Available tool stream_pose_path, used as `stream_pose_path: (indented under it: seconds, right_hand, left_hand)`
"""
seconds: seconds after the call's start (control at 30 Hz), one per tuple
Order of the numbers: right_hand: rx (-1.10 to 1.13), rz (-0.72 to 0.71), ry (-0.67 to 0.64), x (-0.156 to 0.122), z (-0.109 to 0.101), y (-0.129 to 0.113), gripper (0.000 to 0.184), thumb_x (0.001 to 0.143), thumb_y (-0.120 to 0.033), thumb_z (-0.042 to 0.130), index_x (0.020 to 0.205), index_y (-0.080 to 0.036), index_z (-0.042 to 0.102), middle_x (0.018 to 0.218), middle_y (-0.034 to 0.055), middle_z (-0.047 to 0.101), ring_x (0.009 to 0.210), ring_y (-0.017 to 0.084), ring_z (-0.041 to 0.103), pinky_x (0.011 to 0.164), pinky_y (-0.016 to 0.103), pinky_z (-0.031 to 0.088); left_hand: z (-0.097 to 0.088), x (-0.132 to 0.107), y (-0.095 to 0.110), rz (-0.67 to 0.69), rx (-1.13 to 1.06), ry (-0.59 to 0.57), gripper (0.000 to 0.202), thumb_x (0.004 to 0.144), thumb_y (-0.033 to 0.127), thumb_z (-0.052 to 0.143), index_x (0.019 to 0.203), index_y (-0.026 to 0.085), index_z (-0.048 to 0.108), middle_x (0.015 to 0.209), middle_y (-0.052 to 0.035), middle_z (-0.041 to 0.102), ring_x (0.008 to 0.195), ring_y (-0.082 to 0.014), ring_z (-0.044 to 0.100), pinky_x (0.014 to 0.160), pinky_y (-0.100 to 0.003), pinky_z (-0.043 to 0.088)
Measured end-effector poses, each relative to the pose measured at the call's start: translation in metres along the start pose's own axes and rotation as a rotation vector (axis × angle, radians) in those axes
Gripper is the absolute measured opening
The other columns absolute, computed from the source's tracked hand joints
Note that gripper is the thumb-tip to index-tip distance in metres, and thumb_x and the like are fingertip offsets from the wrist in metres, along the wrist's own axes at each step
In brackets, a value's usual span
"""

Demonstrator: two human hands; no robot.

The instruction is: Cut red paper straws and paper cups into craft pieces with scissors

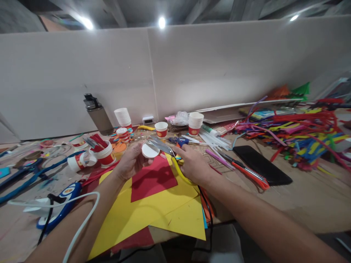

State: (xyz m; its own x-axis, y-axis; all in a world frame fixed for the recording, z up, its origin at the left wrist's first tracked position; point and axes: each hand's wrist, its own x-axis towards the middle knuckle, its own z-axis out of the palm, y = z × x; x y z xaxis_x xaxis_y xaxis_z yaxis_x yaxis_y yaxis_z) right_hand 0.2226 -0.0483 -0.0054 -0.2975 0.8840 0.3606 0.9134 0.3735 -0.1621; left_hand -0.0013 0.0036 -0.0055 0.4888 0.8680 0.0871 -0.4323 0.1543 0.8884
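My left hand [133, 159] holds a small paper cup [150, 150] with its round white end turned toward me. In my right hand [191, 162] is a pair of scissors [180, 171] with yellow handles. The scissor blades are parted and reach left across the cup's edge; whether they touch it I cannot tell. Below both hands lies a red sheet of paper [153, 179] on top of yellow paper [175, 219]. Just beyond the blades sits a blue glue gun [181, 140].
Stacked cups [195, 124] and a single cup [161, 129] stand at the back, with a bottle [98, 115] to their left. Right of my hands lie a black phone-like slab [260, 164], a red utility knife [251, 175] and a heap of pipe cleaners [304, 135]. A white cable [82, 228] crosses my left forearm.
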Motion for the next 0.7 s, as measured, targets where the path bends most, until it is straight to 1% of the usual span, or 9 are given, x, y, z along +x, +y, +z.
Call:
stream_pose_path:
  seconds: [0.1,0.2,0.27,0.33,0.4,0.47,0.57,0.7]
  right_hand:
    - [-0.02,0.001,0.005,0.0,0.001,0.0,0.053,0.08,-0.021,0.05,0.132,-0.027,0.045,0.098,0.0067,0.055,0.075,0.018,0.054,0.06,0.028,0.032]
    - [-0.033,0.023,0.004,0.001,0.002,0.0,0.051,0.079,-0.02,0.049,0.13,-0.026,0.047,0.095,0.0067,0.056,0.075,0.019,0.054,0.06,0.028,0.032]
    - [-0.043,0.049,0.004,0.001,0.003,0.0,0.05,0.079,-0.021,0.05,0.13,-0.025,0.048,0.095,0.0072,0.056,0.075,0.019,0.054,0.061,0.028,0.032]
    - [-0.044,0.067,0.006,0.001,0.003,0.0,0.049,0.08,-0.023,0.05,0.129,-0.026,0.048,0.096,0.0073,0.055,0.075,0.019,0.054,0.061,0.028,0.033]
    - [-0.031,0.061,0.012,0.0,0.004,0.0,0.047,0.082,-0.027,0.05,0.129,-0.027,0.048,0.098,0.0067,0.055,0.075,0.019,0.055,0.061,0.028,0.033]
    - [-0.017,0.041,0.027,0.0,0.003,0.0,0.047,0.084,-0.03,0.05,0.13,-0.028,0.046,0.1,0.0066,0.054,0.077,0.018,0.055,0.061,0.027,0.034]
    - [-0.005,0.014,0.032,0.0,0.002,-0.001,0.045,0.085,-0.03,0.049,0.13,-0.025,0.047,0.102,0.0076,0.053,0.081,0.019,0.055,0.064,0.027,0.035]
    - [-0.014,-0.003,0.011,0.001,0.001,-0.001,0.045,0.083,-0.029,0.05,0.128,-0.021,0.049,0.1,0.0084,0.054,0.079,0.019,0.055,0.065,0.027,0.035]
  left_hand:
    - [0.002,0.0,0.0,-0.005,0.009,0.018,0.045,0.074,0.053,0.062,0.091,0.011,0.061,0.068,-0.0054,0.064,0.051,-0.0115,0.058,0.043,-0.019,0.044]
    - [0.007,0.0,0.0,-0.003,-0.003,0.002,0.05,0.08,0.055,0.054,0.1,0.01,0.061,0.076,-0.0105,0.067,0.059,-0.0148,0.061,0.049,-0.022,0.047]
    - [0.009,0.001,-0.001,0.024,-0.033,-0.024,0.05,0.083,0.053,0.05,0.106,0.01,0.06,0.083,-0.0128,0.068,0.066,-0.017,0.063,0.053,-0.024,0.048]
    - [0.01,0.002,-0.002,0.056,-0.05,-0.033,0.045,0.085,0.049,0.049,0.109,0.011,0.059,0.085,-0.0127,0.069,0.067,-0.0162,0.063,0.057,-0.024,0.049]
    - [0.01,0.002,-0.004,0.079,-0.047,-0.031,0.041,0.087,0.045,0.049,0.107,0.011,0.06,0.084,-0.0125,0.069,0.064,-0.0147,0.062,0.057,-0.024,0.048]
    - [0.01,0.002,-0.006,0.078,-0.047,-0.038,0.039,0.087,0.043,0.049,0.105,0.01,0.061,0.085,-0.0129,0.069,0.066,-0.0156,0.063,0.055,-0.023,0.047]
    - [0.01,0.001,-0.008,0.05,-0.055,-0.056,0.037,0.086,0.043,0.051,0.101,0.01,0.062,0.088,-0.0129,0.069,0.07,-0.0175,0.064,0.052,-0.023,0.046]
    - [0.01,0.0,-0.007,0.025,-0.039,-0.066,0.039,0.085,0.046,0.052,0.093,0.009,0.063,0.081,-0.0125,0.068,0.066,-0.0164,0.063,0.051,-0.022,0.046]
